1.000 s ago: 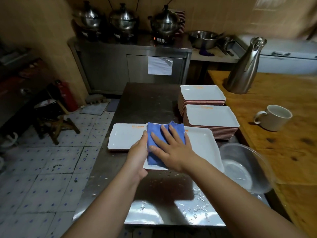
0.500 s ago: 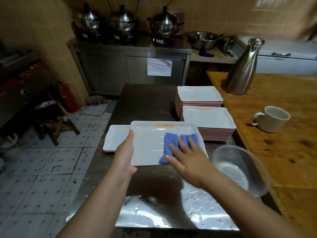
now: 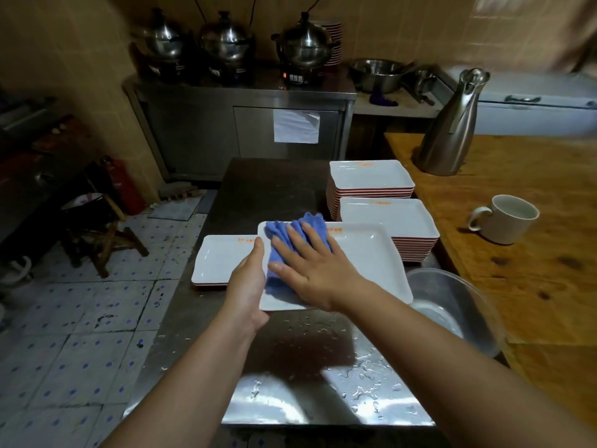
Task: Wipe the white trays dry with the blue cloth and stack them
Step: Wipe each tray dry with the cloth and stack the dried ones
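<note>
- While the left hand [image 3: 248,286] grips the near-left edge of the white tray [image 3: 365,263], thumb on top, the right hand [image 3: 318,270] presses the blue cloth [image 3: 290,240] flat on the tray's left part, fingers straight and spread.
- Beyond the left hand, a second tray [image 3: 219,263] lies partly under the held one.
- Past the right hand, two tray stacks [image 3: 387,218], [image 3: 371,174] stand; orange printing on them is illegible.
- Right of the right forearm, a clear bowl [image 3: 452,305] holds what appears to be a little water; its near rim is hard to trace.
- Farther right, a mug [image 3: 507,219]; contents not visible.
- Beneath both forearms, the steel table [image 3: 323,383] carries water droplets.
</note>
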